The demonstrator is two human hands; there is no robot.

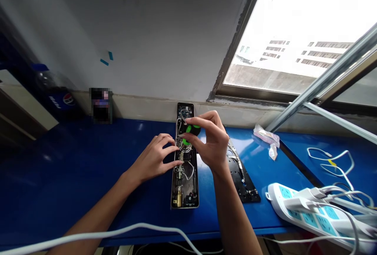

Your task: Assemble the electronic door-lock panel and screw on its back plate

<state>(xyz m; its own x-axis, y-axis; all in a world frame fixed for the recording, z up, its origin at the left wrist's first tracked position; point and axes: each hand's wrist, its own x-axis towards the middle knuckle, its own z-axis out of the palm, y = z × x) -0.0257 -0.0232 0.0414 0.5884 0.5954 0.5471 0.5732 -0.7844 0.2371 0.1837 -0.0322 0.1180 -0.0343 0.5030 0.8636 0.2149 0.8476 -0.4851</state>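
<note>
Blue tabletop (112, 149): right fingers (204, 123) grip green-black handle (193, 130); left fingers (170, 150) at casing (189, 182), hold unclear.

The surface (132, 141) is gleaming, smooth and glossy; the case (188, 184) is looking metallic, its cylinder (179, 199) shining like brass. The tool (193, 130) is looking plastic, the plate (249, 193) matt, the strip (277, 193) smooth plastic, the wall (161, 43) dull.

Daylight enters through window (294, 64) at upper right, pane overexposed. Wall (153, 31) dim grey; far left shadowed. Glare patches on bench (241, 141). Wide-angle distortion stretches the edges.
</note>
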